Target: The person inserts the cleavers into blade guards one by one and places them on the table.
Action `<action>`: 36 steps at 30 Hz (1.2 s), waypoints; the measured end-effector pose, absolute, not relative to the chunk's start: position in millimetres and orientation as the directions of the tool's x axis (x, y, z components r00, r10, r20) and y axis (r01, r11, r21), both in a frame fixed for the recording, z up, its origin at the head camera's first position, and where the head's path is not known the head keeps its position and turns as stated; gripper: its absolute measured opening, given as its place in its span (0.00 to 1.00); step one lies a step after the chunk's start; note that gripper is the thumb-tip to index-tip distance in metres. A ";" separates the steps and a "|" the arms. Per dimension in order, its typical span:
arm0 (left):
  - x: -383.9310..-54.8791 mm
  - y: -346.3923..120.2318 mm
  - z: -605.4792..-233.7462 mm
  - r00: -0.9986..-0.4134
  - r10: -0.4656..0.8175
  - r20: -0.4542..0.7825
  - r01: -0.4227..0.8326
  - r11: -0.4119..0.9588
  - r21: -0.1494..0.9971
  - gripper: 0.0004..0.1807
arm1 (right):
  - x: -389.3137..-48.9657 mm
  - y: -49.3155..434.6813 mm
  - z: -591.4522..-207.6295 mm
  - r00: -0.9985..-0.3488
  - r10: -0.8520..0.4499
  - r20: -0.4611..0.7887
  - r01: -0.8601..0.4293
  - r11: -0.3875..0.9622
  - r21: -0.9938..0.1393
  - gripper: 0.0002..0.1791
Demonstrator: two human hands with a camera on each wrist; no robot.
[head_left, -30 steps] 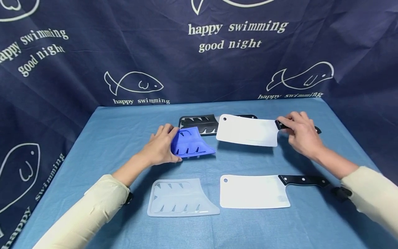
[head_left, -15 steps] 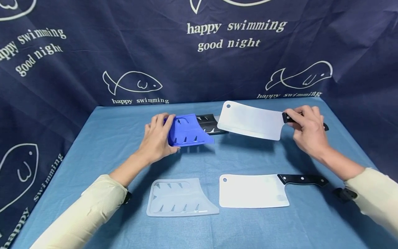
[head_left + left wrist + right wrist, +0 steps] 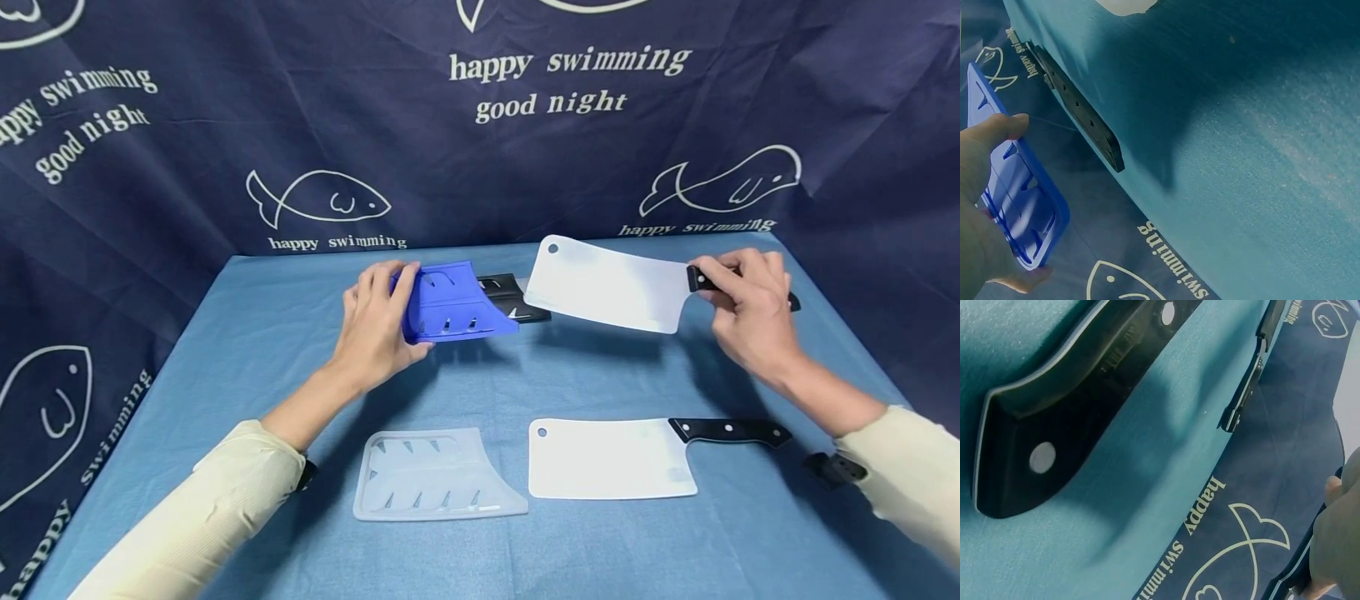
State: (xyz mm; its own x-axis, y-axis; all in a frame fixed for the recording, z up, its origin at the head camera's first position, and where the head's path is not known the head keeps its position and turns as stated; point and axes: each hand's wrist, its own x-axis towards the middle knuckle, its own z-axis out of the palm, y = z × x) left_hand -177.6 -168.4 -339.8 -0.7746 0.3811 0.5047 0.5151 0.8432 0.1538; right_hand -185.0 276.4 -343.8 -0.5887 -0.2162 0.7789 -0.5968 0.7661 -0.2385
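Note:
My left hand (image 3: 375, 329) grips a blue plastic blade guard (image 3: 457, 304) by its closed end, thumb below and fingers above. It is raised over the table, its flared end toward the right. In the left wrist view the blue guard's (image 3: 1025, 187) slots and edge show between thumb and fingers. My right hand (image 3: 750, 304) holds a cleaver by its black handle (image 3: 701, 278), also lifted. Its pale blade (image 3: 607, 285) points left, a little apart from the guard. Behind both lies a black blade guard (image 3: 517, 296), partly covered by the blue one.
Nearer the front, a translucent white blade guard (image 3: 438, 475) lies left of a second cleaver (image 3: 611, 458), whose black handle (image 3: 731, 430) points right. A blue cloth (image 3: 480, 558) covers the table. A dark printed curtain (image 3: 525, 183) hangs behind it.
Both hands have risen and moved toward the back, carrying the blue guard and the cleaver. The cleaver has shifted slightly right and its blade tilts more. The front guard and cleaver stay put.

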 end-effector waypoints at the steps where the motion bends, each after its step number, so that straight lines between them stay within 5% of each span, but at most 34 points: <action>1: -177.3 -168.0 -339.5 -0.774 0.381 0.506 0.515 0.844 0.152 0.58 | -184.8 276.0 -343.9 -0.588 -0.216 0.779 -0.599 0.764 -0.240 0.20; 36: -176.2 -167.6 -338.8 -0.772 0.369 0.517 0.506 0.849 0.150 0.58 | -182.0 266.9 -344.9 -0.564 -0.276 0.778 -0.625 0.758 -0.184 0.22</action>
